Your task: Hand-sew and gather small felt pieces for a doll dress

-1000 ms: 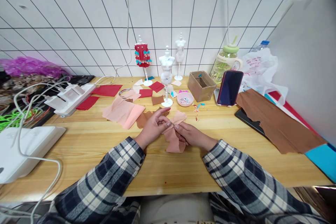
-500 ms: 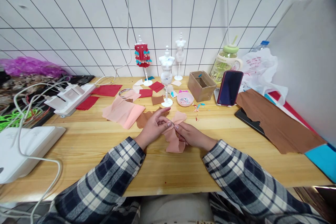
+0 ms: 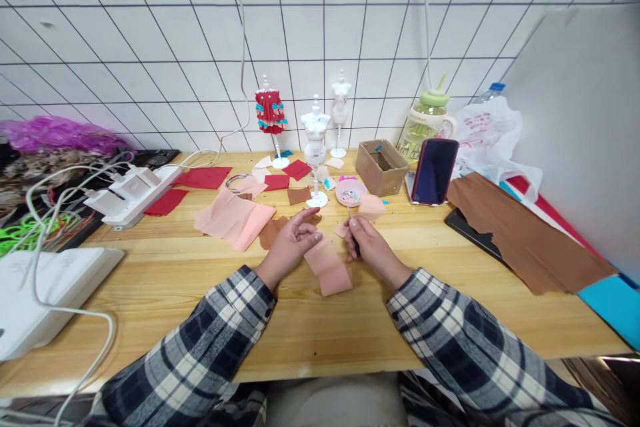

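1. Over the wooden table [image 3: 225,320], I had both hands in view, well lit, the plaid sleeves reaching in from the near edge.
2. On the left hand [image 3: 290,240], the thumb pressed against curled fingers, pinching the upper end of the pink strip [image 3: 330,272]; the index finger stretched out, just short of the front mannequin's base.
3. The strip sloped down from that pinch toward the near edge, between the two hands.
4. The right hand [image 3: 371,243] was closed around a dark-handled tool [image 3: 357,248], a thin tip showing beyond the thumb. I could not tell what kind of tool it was.
5. Just past the right fingers, a loose-edged pink piece [image 3: 373,205] sat near the pink bowl [image 3: 342,199], which held small shiny bits. I could not tell whether those fingers also gripped the piece.
6. Behind the hands stood the front mannequin [image 3: 315,128], white and bare; farther back I saw a second bare one [image 3: 340,105] and a mannequin in a red dress [image 3: 271,111] with blue bows.
7. Left of the left hand lay a larger pink cloth [image 3: 227,217]; to the right stood a cardboard box [image 3: 375,177] and a propped phone [image 3: 434,172].
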`<action>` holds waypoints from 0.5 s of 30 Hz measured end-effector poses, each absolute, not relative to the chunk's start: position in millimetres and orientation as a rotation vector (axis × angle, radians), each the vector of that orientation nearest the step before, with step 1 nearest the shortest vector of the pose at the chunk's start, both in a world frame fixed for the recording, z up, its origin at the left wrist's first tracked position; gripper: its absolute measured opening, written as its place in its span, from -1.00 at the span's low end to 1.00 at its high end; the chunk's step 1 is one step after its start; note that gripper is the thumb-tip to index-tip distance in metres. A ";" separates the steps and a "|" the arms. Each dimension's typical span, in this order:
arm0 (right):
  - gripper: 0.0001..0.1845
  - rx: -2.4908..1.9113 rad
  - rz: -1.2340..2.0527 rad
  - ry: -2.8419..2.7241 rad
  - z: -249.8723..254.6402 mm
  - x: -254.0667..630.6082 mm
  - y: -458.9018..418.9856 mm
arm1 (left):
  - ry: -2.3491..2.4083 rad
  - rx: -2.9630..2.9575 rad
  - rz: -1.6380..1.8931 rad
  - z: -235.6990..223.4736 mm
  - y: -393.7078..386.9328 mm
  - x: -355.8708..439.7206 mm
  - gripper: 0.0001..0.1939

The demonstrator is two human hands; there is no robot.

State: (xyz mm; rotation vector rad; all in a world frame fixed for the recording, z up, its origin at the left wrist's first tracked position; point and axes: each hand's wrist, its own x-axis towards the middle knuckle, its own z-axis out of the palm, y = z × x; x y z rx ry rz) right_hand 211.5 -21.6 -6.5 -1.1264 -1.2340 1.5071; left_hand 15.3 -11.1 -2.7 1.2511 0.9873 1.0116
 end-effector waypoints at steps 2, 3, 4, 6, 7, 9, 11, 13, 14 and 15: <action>-0.49 -1.092 1.550 -1.178 -1.9 215.1 -20.7 | 0.981 1.196 1.044 -2.0 -10.5 14.9 -0.27; -0.47 -1.078 1.589 -1.220 0.1 216.0 -21.2 | 0.968 1.167 1.060 -1.3 -10.3 14.9 -0.27; -0.45 -1.069 1.623 -1.301 1.5 216.2 -22.3 | 0.949 1.140 1.078 -0.4 -10.2 14.9 -0.28; -0.48 -1.058 1.629 -1.530 1.8 214.6 -25.0 | 0.905 1.087 1.122 1.7 -9.9 14.6 -0.30; -0.52 -1.054 1.599 -1.637 0.7 213.4 -26.0 | 0.888 1.058 1.150 2.6 -9.6 14.2 -0.31; -0.63 -1.055 1.511 -1.793 -3.0 211.5 -26.4 | 0.873 0.991 1.237 4.2 -8.6 12.8 -0.32; -0.70 -1.092 1.419 -1.867 -6.5 212.2 -24.3 | 0.876 0.927 1.336 4.7 -7.0 10.5 -0.34; -0.73 -1.151 1.338 -1.872 -7.9 215.5 -21.0 | 0.887 0.905 1.400 3.8 -5.2 7.6 -0.38; -0.74 -1.175 1.300 -1.857 -7.6 217.7 -19.3 | 0.899 0.918 1.408 3.0 -4.5 6.2 -0.40; -0.74 -1.186 1.269 -1.833 -6.8 219.8 -18.0 | 0.919 0.947 1.399 2.2 -4.0 4.9 -0.42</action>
